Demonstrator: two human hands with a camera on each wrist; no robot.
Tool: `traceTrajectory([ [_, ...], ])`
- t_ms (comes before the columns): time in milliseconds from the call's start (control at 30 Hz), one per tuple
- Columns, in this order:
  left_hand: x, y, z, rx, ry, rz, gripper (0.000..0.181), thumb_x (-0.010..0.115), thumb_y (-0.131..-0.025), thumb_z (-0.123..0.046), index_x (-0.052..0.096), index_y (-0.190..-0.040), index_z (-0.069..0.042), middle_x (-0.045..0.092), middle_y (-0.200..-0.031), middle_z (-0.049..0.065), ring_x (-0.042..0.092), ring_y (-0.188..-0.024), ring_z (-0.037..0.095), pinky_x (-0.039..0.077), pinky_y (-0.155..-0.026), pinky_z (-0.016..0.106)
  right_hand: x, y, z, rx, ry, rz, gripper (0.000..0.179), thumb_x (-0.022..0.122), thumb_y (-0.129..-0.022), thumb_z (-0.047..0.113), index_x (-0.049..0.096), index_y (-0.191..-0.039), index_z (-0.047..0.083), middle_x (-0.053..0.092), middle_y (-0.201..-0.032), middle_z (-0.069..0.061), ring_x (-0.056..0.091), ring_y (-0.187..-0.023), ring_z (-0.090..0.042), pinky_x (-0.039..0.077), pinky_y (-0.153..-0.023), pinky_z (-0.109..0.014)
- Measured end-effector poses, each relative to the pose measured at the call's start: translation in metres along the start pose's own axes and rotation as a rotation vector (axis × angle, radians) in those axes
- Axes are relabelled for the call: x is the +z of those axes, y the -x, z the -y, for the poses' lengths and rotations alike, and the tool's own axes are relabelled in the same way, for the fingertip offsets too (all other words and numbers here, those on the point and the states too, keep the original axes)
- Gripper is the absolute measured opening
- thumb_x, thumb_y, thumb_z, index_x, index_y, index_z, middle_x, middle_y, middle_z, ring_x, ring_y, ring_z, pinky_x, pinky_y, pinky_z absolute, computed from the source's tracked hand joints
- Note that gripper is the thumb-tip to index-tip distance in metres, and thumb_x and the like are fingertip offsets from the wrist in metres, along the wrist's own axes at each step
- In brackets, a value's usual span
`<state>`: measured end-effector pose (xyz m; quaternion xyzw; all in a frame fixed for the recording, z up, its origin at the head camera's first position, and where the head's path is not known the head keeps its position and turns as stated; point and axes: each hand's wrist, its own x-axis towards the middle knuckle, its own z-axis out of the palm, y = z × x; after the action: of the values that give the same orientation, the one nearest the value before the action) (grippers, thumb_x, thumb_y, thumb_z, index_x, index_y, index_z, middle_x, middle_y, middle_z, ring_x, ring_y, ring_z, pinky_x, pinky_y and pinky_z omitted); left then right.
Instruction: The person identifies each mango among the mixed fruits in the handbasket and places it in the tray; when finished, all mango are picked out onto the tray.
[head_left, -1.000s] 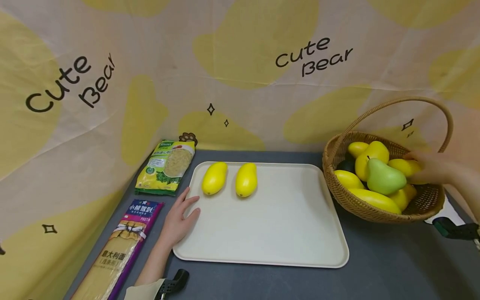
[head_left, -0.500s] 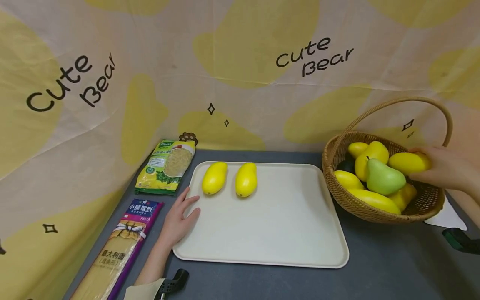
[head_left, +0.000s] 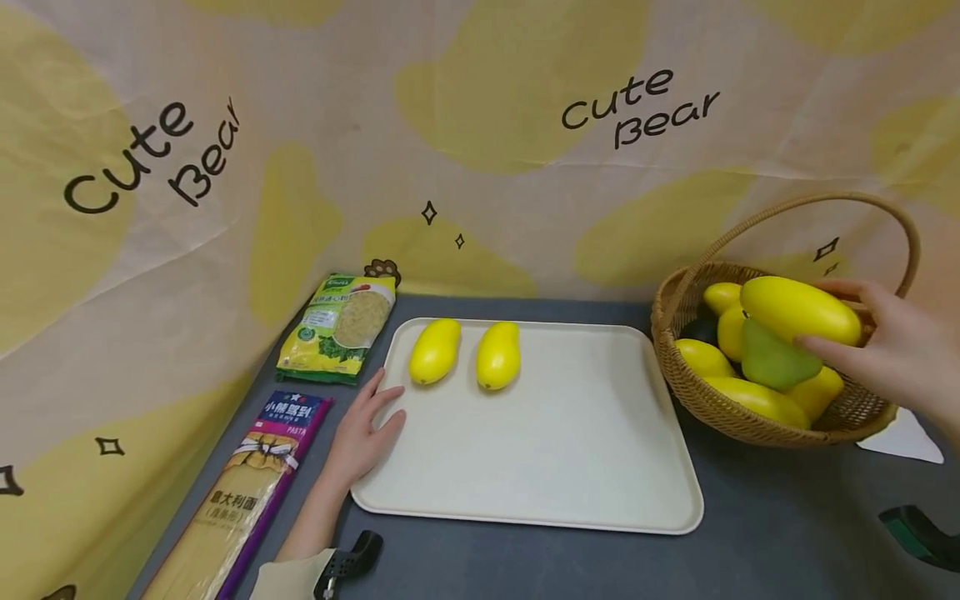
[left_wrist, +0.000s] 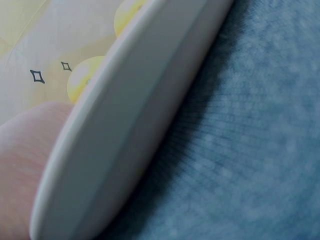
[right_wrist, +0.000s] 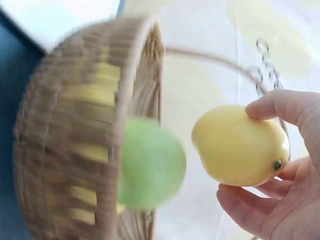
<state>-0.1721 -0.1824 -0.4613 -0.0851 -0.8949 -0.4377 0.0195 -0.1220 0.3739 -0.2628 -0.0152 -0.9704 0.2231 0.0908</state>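
My right hand [head_left: 892,342] pinches a yellow mango [head_left: 798,308] between thumb and fingers, raised over the wicker basket [head_left: 855,408]. In the right wrist view the mango [right_wrist: 237,145] hangs beside the basket's rim, its dark green stem spot toward the palm. A green pear [head_left: 776,358] lies in the basket below it, partly covered by the held mango in the head view. My left hand [head_left: 365,442] rests on the left edge of a cream tray [head_left: 570,433], fingers spread. Two mangoes, a left one [head_left: 435,352] and a right one [head_left: 498,356], lie near the tray's back edge.
More yellow fruit [head_left: 757,402] and a dark one [head_left: 699,331] fill the basket, whose handle [head_left: 832,197] arches above. Left of the tray lie a yellow-green food bag [head_left: 341,325] and a pasta packet [head_left: 255,475]. A patterned cloth [head_left: 495,150] hangs behind the table.
My right hand has gripped the mango at the basket's right side and lifted it up and leftward, over the pear. The left hand stays on the tray edge. The head view has shifted slightly.
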Motion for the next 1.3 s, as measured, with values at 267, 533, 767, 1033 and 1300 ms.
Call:
traceTrajectory([
  [267,-0.002,-0.005,-0.002,0.001,-0.005,0.006,0.041,0.062,-0.096,-0.022,0.058,-0.135,-0.01,0.023,-0.16,0.007,0.022,-0.144,0.036,0.021,-0.111,0.062,0.014,0.009,0.045,-0.077,-0.012,-0.003,0.074,0.074,-0.087,0.027,0.035,-0.144,-0.001,0.047,-0.127,-0.031,0.051,-0.095,-0.043,0.036,-0.057,-0.011],
  [533,0.0,-0.006,-0.003,-0.017,0.005,0.02,0.04,0.062,-0.095,-0.022,0.059,-0.135,-0.013,0.022,-0.161,0.004,0.021,-0.145,0.034,0.021,-0.112,0.061,0.04,0.016,0.075,-0.292,-0.063,-0.015,0.071,0.083,-0.077,0.021,0.047,-0.137,0.007,0.055,-0.125,-0.018,0.059,-0.097,-0.037,0.039,-0.07,-0.007],
  [767,0.001,-0.005,-0.002,-0.007,0.004,0.013,0.04,0.062,-0.095,-0.022,0.059,-0.134,-0.012,0.022,-0.161,0.004,0.022,-0.145,0.034,0.022,-0.111,0.062,0.085,0.016,0.094,-0.432,-0.057,-0.033,0.07,0.085,-0.073,0.02,0.05,-0.132,0.005,0.061,-0.117,-0.013,0.058,-0.09,-0.022,0.051,-0.073,-0.03],
  [1033,0.001,-0.005,0.0,-0.012,0.007,0.008,0.04,0.062,-0.095,-0.022,0.059,-0.134,-0.012,0.022,-0.161,0.004,0.022,-0.145,0.033,0.021,-0.112,0.06,0.139,0.004,0.1,-0.416,-0.075,0.034,0.069,0.084,-0.072,0.017,0.05,-0.131,0.004,0.059,-0.117,-0.014,0.056,-0.089,-0.024,0.05,-0.074,-0.043],
  [1300,0.001,-0.003,0.001,-0.023,0.004,0.006,0.04,0.062,-0.095,-0.022,0.059,-0.134,-0.013,0.023,-0.161,0.003,0.022,-0.145,0.033,0.022,-0.112,0.06,0.185,-0.013,0.094,-0.37,-0.064,0.004,0.068,0.082,-0.074,0.016,0.049,-0.131,0.0,0.057,-0.121,-0.02,0.057,-0.1,-0.033,0.049,-0.083,-0.051],
])
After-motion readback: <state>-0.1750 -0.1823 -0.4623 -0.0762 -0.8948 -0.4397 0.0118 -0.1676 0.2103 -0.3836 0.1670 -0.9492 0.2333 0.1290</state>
